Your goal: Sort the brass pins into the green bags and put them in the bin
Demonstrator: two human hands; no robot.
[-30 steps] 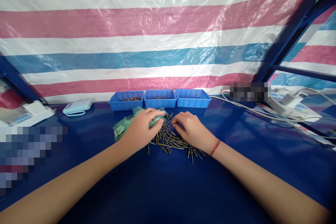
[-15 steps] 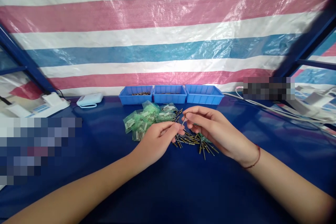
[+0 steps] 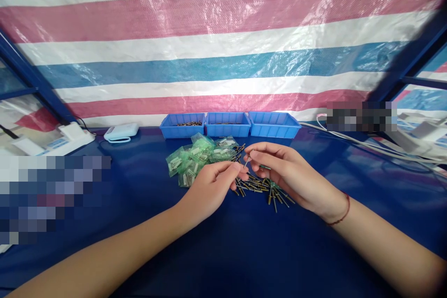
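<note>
The work is looking well short of finished: one slender metal pin (image 3: pixel 247 162) is being held in the air between the two hands, while many similar loose pins (image 3: pixel 256 189) are lying scattered on the tabletop (image 3: pixel 223 251) just beyond and below them. The left hand (image 3: pixel 218 181) is keeping thumb and fingers together, its grip pinching the lower end of the held pin; the right hand (image 3: pixel 284 167) is clamping the upper end between thumb and forefinger, its other fingers curling loosely. Beyond the left hand, green-tinted clear bags (image 3: pixel 200 149) holding small pieces are lying in a heap; whether they are counting as done or as waiting is not showing. Small brownish parts are lying in the left bin (image 3: pixel 182 132), and a thin layer of something is showing in the middle bin (image 3: pixel 227 131), with the right bin (image 3: pixel 274 130) standing beside it. Against the frame from a second ago, the hands are no longer reaching apart, the left over the bags and the right at the loose pins; they are now meeting at the one pin, and more of the bag heap is showing. Against the half-second frame, the pose is staying nearly the same, only the view shifting slightly.
</note>
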